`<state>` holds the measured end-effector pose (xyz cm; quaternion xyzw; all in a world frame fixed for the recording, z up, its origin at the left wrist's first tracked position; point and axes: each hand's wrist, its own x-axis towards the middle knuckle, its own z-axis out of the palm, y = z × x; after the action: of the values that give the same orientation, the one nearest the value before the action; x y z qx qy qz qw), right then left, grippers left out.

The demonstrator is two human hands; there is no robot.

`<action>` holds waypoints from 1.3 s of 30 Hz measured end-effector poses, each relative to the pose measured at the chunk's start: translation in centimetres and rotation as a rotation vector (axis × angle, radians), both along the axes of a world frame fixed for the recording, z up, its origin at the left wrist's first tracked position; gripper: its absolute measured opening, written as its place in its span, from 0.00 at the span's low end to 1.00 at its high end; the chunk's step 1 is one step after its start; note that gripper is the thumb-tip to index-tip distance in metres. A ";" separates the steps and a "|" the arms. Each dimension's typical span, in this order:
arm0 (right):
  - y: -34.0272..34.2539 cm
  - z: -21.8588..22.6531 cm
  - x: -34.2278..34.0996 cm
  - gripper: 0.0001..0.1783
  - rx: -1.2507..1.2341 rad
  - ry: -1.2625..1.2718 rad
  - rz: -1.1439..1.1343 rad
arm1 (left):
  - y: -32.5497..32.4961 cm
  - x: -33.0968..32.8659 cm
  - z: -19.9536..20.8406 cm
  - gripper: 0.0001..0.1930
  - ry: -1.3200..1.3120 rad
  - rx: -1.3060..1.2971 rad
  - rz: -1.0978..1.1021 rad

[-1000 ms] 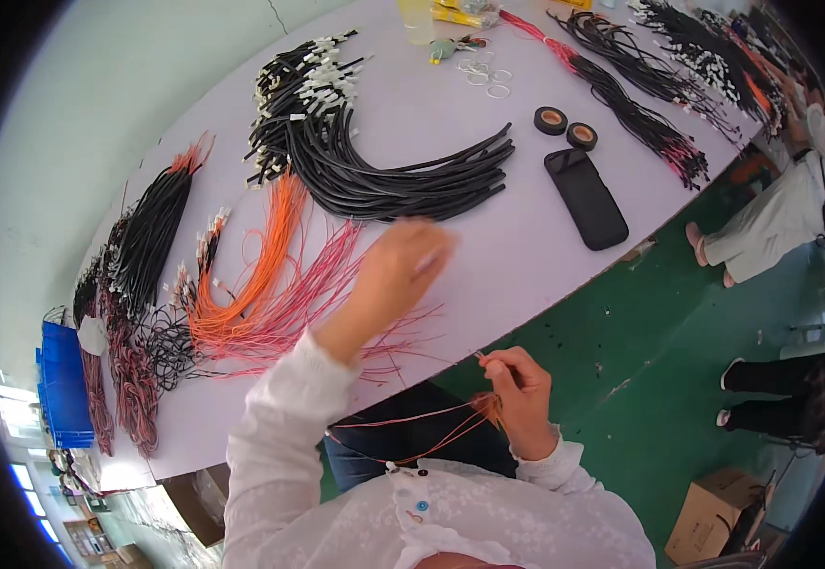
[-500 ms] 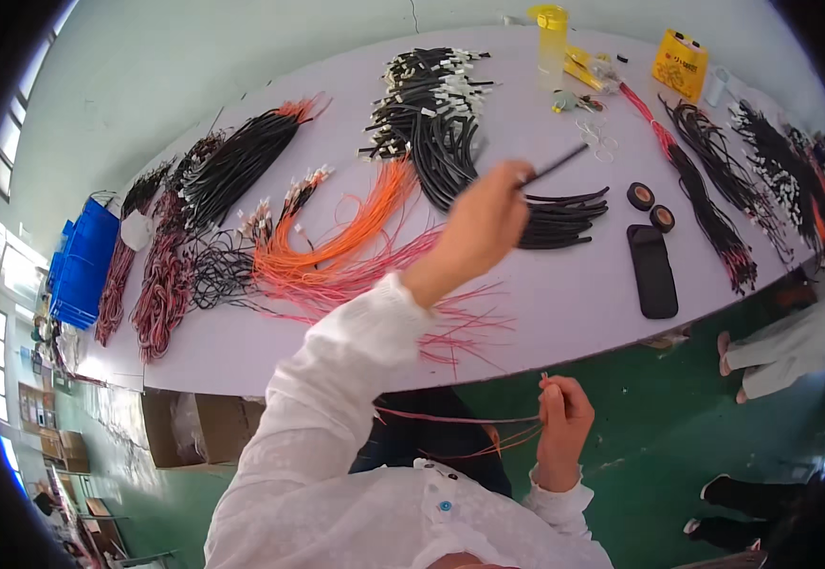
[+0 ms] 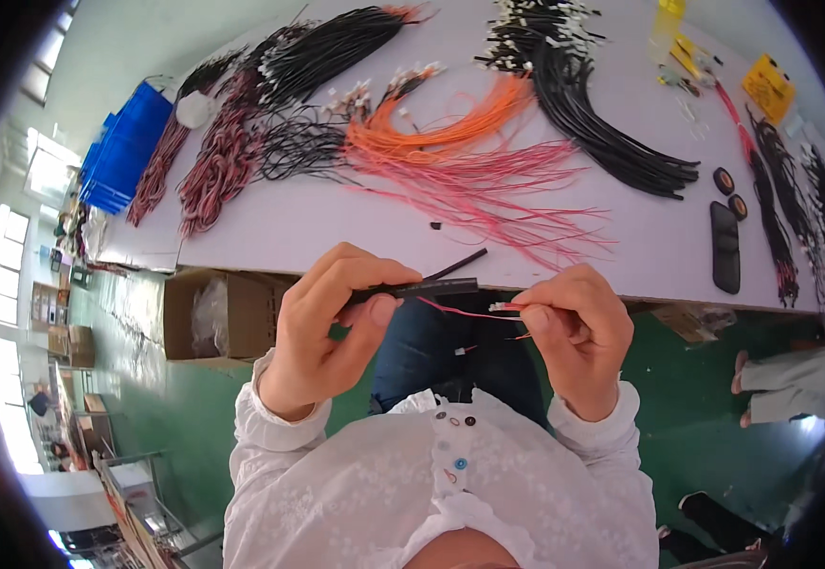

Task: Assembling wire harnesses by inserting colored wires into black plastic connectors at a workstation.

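Both hands are held close to each other, between the body and the worktop. From the gap between them, the left hand is seen at nine o'clock, its fingers bent toward two o'clock. A black tube is pinched there by thumb and forefinger, with its free end toward three o'clock. Behind it, a thin black piece is pointed to two o'clock; whether it is also gripped cannot be told. At three o'clock, the right hand is turned with bent fingers toward ten o'clock, and pink wires are pinched near their pale ends. These ends are kept just beside the tube, apart from it.
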<state>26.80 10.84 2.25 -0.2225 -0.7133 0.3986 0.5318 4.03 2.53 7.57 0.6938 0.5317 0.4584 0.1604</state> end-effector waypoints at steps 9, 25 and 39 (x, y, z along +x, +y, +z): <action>-1.9 0.4 -3.8 0.05 0.050 -0.067 0.078 | -3.9 -3.5 -2.1 0.10 -0.058 0.054 0.022; -2.3 0.9 -4.3 0.10 0.305 -0.168 0.004 | -4.3 -3.8 -2.3 0.09 -0.055 0.016 0.085; -2.3 1.0 -3.9 0.19 0.643 -0.255 -0.082 | -5.2 -3.9 -1.8 0.08 0.006 0.025 0.069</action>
<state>22.95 8.56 3.26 -0.1199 -0.8537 0.1006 0.4967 0.13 -2.63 5.79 0.6784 0.5500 0.4684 0.1340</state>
